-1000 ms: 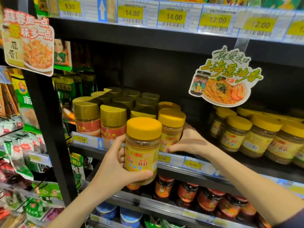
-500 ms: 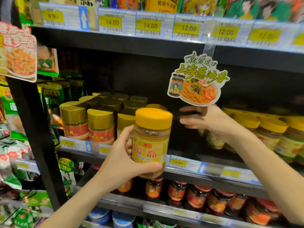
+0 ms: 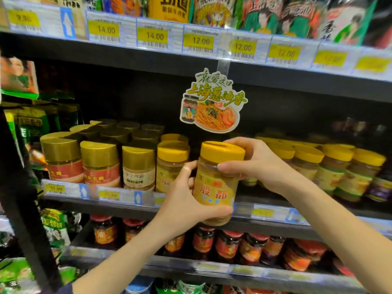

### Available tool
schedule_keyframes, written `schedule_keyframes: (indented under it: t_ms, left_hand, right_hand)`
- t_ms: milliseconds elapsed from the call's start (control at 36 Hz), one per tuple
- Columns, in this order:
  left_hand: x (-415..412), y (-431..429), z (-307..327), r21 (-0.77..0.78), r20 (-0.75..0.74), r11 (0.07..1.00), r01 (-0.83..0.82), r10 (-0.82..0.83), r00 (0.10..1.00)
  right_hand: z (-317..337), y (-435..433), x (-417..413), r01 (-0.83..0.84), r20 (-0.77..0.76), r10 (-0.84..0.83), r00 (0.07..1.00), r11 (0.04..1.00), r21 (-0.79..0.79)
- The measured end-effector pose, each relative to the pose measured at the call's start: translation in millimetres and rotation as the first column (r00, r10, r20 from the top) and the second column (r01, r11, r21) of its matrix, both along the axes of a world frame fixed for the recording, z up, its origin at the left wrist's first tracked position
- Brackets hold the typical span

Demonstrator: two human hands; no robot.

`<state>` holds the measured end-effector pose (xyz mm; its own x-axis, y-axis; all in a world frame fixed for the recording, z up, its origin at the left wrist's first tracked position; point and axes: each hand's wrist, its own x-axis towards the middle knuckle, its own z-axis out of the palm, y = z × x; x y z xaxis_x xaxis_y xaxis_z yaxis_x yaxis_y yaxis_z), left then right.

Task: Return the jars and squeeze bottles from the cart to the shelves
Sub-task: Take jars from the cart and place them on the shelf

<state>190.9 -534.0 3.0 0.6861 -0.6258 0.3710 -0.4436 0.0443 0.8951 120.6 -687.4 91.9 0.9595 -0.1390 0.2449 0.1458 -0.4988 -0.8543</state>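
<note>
At far left, a black upright [image 3: 23, 209] with green packets [image 3: 31, 126] behind it. Next, on the middle shelf [image 3: 127, 203], rows of gold-lidded jars [image 3: 98, 164], red labels in front, one white-labelled at the row's right end. Just beside those, one yellow-lidded jar [image 3: 172, 164] standing at the shelf edge, with a bare slot to its right. Left hand [image 3: 182, 203] wrapped around the lower half of the held jar [image 3: 216, 183], thumb under the base, fingers behind. Held jar upright in the air, in front of the shelf lip and the bare slot, yellow lid level with the neighbouring lids. Right hand [image 3: 256, 164] clasped on the jar's upper part, thumb across the neck, fingers over the back of the lid. Overhead, a noodle sign [image 3: 212, 105] hanging from the upper shelf [image 3: 191, 66], above the held jar. Further right, more yellow-lidded jars [image 3: 331, 166] packed in rows, partly hidden by the right forearm. Below, red-lidded dark jars [image 3: 227, 245] along the lower shelf, behind both forearms. Price tags [image 3: 154, 37] along every shelf edge.
</note>
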Motion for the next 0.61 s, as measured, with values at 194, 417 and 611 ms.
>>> schedule_keyframes:
  t_ms: [194, 417, 611]
  left_hand:
    - [-3.1, 2.8, -1.9, 0.074, 0.088, 0.997, -0.016, 0.009, 0.996]
    - [3.6, 14.0, 4.3, 0.164, 0.246, 0.986, -0.025, -0.016, 0.969]
    - [18.6, 51.7, -10.2, 0.28, 0.481, 0.93, -0.237, 0.078, 0.873]
  right_hand:
    - [2.8, -0.1, 1.0, 0.007, -0.002, -0.007, 1.0, 1.0, -0.026]
    - [13.0, 4.1, 7.1, 0.028, -0.001, -0.028, 1.0, 0.999, -0.032]
    - [21.1, -7.4, 19.1, 0.067, 0.022, -0.066, 0.998, 0.998, -0.018]
